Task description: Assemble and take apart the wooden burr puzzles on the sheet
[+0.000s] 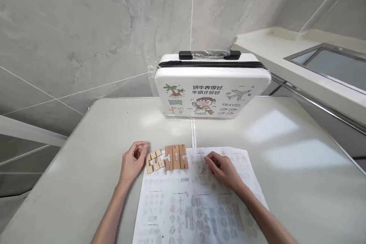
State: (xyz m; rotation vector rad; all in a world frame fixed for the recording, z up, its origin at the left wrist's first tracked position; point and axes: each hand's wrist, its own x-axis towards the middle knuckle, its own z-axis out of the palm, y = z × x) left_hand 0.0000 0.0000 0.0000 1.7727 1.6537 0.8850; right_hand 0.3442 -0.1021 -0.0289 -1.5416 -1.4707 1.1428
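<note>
My left hand (134, 162) rests on the table just left of the wooden pieces, its fingers curled and nothing visible in them. Beside its fingertips lie several small pale wooden pieces (156, 161) with notches, set close together. To their right, three darker brown notched wooden pieces (175, 157) stand side by side, with numbers written on them and gaps between. Both groups lie on the upper left part of a printed sheet (183, 206). My right hand (222, 167) lies on the sheet to the right of the brown pieces, fingers bent together, with nothing seen in them.
A white suitcase (213, 95) with cartoon prints and a black handle, partly in clear plastic wrap, stands upright at the back of the pale table (85, 164). A grey tiled wall rises behind. At the right is a ledge (257, 42) with a dark framed panel (331, 65).
</note>
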